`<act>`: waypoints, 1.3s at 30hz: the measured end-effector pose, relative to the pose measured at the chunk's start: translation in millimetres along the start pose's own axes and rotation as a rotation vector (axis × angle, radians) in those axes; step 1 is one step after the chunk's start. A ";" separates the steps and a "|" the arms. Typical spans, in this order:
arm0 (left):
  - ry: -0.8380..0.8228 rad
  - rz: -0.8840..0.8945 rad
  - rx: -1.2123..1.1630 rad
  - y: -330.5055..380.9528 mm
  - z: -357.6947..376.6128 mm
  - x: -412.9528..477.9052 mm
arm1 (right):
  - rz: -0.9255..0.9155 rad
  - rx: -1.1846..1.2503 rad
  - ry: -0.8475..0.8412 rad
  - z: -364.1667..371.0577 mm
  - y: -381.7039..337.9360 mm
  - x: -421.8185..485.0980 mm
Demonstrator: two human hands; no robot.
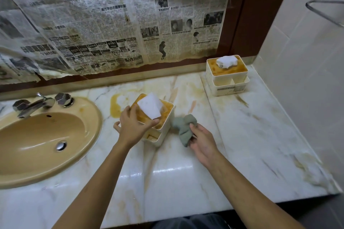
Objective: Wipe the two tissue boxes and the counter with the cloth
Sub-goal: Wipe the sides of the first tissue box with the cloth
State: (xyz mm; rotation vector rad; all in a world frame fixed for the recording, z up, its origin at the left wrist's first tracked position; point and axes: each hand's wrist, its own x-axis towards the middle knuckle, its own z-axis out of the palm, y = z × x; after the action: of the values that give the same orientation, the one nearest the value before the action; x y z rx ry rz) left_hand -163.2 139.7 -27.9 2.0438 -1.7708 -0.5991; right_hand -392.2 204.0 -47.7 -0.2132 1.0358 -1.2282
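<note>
**Near box steadied, cloth held at its side**

Just right of the sink [46, 135], an orange stain ring [115, 106] is seen on the marble counter [186, 173], apparently marking where a box once stood. The near tissue box [163, 126] is gripped by the left hand [133, 128], with fingers curled over its top rim, probably so that it is kept from sliding under wiping pressure. The bunched green cloth [183, 126] is pinched in the curled fingers of the right hand [202, 141], against or very close to the box's right wall. The far tissue box [228, 78] is left untouched in the back corner, well apart.
</note>
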 end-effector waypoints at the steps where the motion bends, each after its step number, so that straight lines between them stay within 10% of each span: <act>1: -0.009 0.004 0.005 -2.1 2.1 -2.5 | -0.012 -0.004 0.013 2.8 4.7 -1.1; 39: 0.103 -0.008 0.010 -8.1 -8.5 7.9 | -0.265 -0.252 0.114 58.1 70.4 5.3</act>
State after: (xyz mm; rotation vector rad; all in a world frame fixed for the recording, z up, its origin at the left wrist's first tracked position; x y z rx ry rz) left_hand -150.9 133.1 -25.7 2.0512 -1.7109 -0.4796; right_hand -302.2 204.3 -63.5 -0.4934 1.2932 -1.3570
